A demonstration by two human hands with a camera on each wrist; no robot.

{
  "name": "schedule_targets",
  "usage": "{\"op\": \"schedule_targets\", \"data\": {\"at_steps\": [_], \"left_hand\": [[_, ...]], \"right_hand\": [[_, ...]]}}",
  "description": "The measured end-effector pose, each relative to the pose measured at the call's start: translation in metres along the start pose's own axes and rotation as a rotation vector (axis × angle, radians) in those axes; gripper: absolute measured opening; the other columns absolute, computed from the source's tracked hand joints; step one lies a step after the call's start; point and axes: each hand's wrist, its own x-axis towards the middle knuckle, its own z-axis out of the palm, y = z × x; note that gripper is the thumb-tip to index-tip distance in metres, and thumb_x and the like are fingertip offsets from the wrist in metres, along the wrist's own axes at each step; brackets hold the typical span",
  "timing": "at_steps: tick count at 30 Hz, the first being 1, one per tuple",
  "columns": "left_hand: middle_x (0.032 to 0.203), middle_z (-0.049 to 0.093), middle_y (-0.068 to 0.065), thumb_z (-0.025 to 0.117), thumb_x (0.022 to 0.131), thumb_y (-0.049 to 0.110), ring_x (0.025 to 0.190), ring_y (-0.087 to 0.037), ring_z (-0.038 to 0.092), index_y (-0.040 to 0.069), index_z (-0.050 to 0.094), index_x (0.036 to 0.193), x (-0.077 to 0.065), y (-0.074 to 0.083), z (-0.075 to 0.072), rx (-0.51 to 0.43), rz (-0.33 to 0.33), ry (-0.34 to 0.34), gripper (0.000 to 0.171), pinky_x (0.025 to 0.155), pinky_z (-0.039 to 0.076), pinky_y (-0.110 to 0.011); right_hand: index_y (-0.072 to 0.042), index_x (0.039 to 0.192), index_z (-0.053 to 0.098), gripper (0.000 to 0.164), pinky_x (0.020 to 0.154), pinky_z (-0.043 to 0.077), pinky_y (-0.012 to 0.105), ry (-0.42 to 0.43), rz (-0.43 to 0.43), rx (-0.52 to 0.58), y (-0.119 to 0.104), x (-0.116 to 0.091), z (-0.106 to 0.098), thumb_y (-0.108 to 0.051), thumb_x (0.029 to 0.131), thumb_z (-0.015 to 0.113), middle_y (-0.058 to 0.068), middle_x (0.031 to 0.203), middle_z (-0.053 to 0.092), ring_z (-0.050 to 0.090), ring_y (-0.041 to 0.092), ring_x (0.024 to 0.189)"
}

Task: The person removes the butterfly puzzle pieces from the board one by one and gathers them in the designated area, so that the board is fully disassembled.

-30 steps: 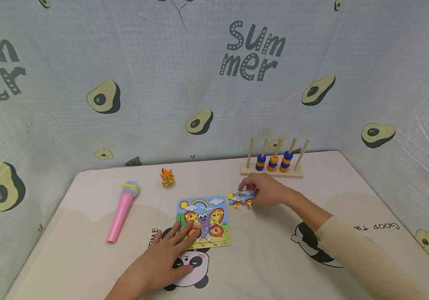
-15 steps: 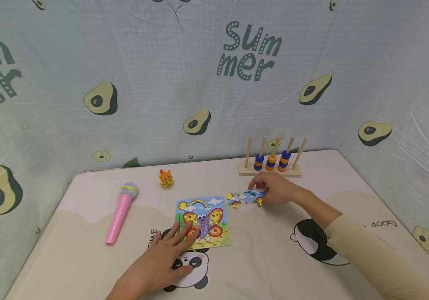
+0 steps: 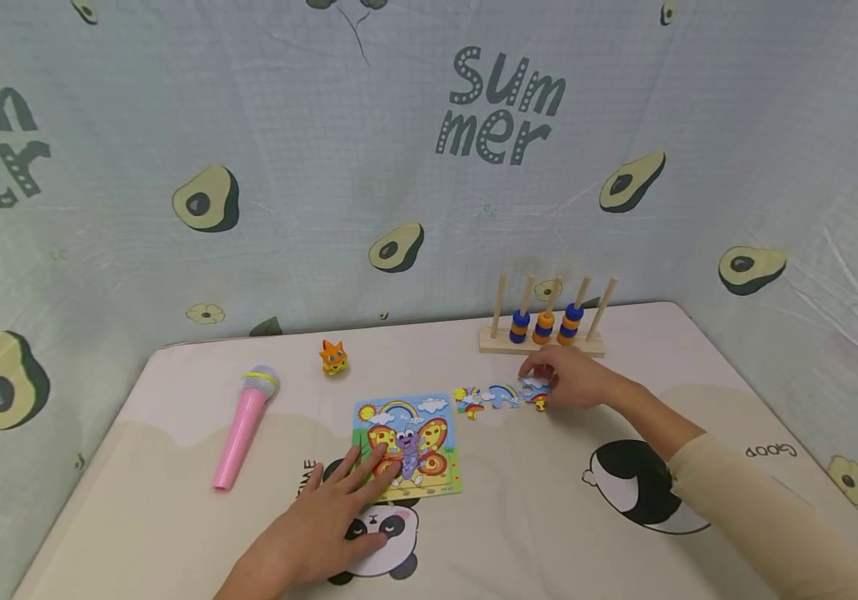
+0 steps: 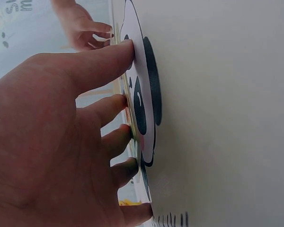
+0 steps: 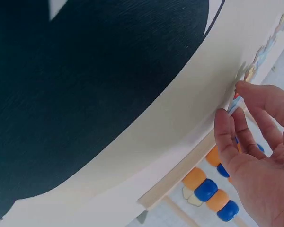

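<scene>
My left hand [image 3: 327,521] lies flat with fingers spread, its fingertips on the lower left of a square butterfly jigsaw puzzle [image 3: 410,417]. Right of the board, my right hand [image 3: 577,379] pinches a small puzzle piece [image 3: 533,393] between thumb and fingers, low over the table. The right wrist view shows that piece [image 5: 235,102] edge-on at the fingertips. Two more pieces form a row between the board and that hand: one with a sun and mushroom [image 3: 468,402], another with a rainbow [image 3: 505,396].
Behind the right hand stands a wooden peg rack [image 3: 541,343] with blue and orange beads. A pink toy microphone [image 3: 241,433] lies at the left, and a small orange figure [image 3: 334,358] sits at the back. Patterned fabric [image 3: 309,167] hangs behind the table.
My right hand has moved to the right with its puzzle piece. The sun and rainbow pieces, bunched together earlier, now lie spread apart. My left hand has stayed put.
</scene>
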Motion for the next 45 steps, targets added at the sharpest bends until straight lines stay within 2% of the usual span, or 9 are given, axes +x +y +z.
{"op": "schedule_targets", "data": {"at_steps": [8, 22, 45], "left_hand": [[0.173, 0.027, 0.001, 0.071, 0.094, 0.050, 0.161, -0.041, 0.017, 0.030, 0.036, 0.163, 0.0000, -0.0006, 0.0006, 0.004, 0.002, -0.003, 0.080, 0.118, 0.012, -0.080], [0.174, 0.025, 0.002, 0.071, 0.094, 0.051, 0.161, -0.040, 0.017, 0.031, 0.035, 0.163, 0.0008, -0.0002, 0.0003, 0.013, 0.001, -0.008, 0.081, 0.119, 0.013, -0.080], [0.173, 0.028, 0.000, 0.072, 0.093, 0.049, 0.161, -0.040, 0.018, 0.029, 0.038, 0.162, 0.0003, 0.0015, -0.0017, 0.022, -0.004, -0.011, 0.080, 0.118, 0.014, -0.080]], "right_hand": [[-0.006, 0.113, 0.073, 0.043, 0.078, 0.054, 0.030, -0.018, 0.021, 0.007, 0.0006, -0.0029, -0.0010, 0.007, 0.073, 0.080, 0.007, 0.100, 0.065, 0.058, 0.020, 0.088], [-0.007, 0.115, 0.073, 0.045, 0.088, 0.056, 0.035, -0.055, 0.090, 0.023, 0.0000, -0.0008, 0.0021, 0.011, 0.074, 0.076, 0.005, 0.106, 0.068, 0.059, 0.022, 0.096], [-0.007, 0.116, 0.072, 0.047, 0.086, 0.054, 0.034, -0.062, 0.087, 0.003, -0.0051, -0.0010, -0.0006, 0.009, 0.072, 0.076, 0.006, 0.105, 0.066, 0.058, 0.023, 0.095]]}}
